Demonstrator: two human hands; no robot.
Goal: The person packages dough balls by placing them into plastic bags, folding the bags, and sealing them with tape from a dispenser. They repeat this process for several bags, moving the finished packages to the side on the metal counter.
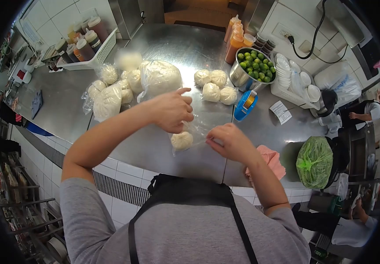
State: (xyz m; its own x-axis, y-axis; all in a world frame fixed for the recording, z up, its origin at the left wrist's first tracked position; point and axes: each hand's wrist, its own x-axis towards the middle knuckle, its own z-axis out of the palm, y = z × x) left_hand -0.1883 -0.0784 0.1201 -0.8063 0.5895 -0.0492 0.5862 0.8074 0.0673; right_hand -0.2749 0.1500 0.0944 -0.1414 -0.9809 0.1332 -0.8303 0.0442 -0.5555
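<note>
One small, round lump of dough point(182, 141) sits near the middle of the metal surface point(198, 165), in a thin clear bag point(199, 129). It is between our two hands, on the near side of our left hand point(174, 112). The fingers of our right hand point(230, 141) are closed and pinch the loose end of the clear bag. Our left fingers are bent over the lump, with one poking out. We can't tell if they grip the plastic.

The lump looks soft and a bit heavy for its size, so a hard squeeze could dent it. The bag looks slippery and easy to rip. We would best cup the lump from below and hold the bag by its loose end.

Past our left hand, a big clear bag point(161, 77) is full of pale dough. More bags with lumps lie beside it, and four round balls point(219, 78) sit together in plastic. The metal pot point(239, 75) holds lots of small green fruit point(256, 66). One white basket point(105, 53) has squeeze bottles point(95, 39), and another white basket point(286, 95) has white cups point(305, 79). We can't tell what is inside the green bag point(315, 160).
</note>
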